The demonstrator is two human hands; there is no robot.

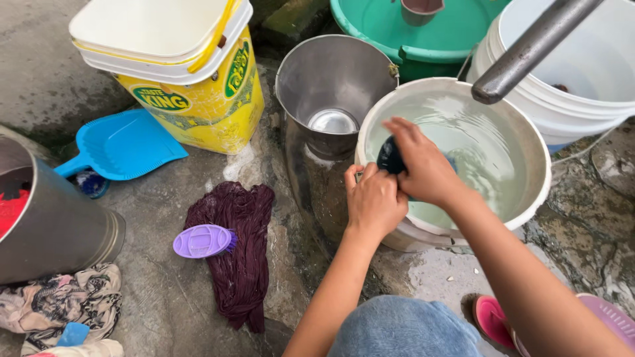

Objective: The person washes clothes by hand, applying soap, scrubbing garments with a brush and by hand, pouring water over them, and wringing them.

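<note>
You have soft, even daylight here, with only faint shadows. The water shines a little. The pipe far right looks blurry. Edges bend slightly.

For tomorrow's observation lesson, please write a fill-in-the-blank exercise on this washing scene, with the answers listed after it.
1. Both hands, left hand and right hand, grip a dark cloth over a white bucket filled with ____.
2. The scrubbing brush lying on the maroon garment is ____ in colour.
3. The dustpan beside the yellow bucket is ____.

Answers: water; purple; blue
</note>
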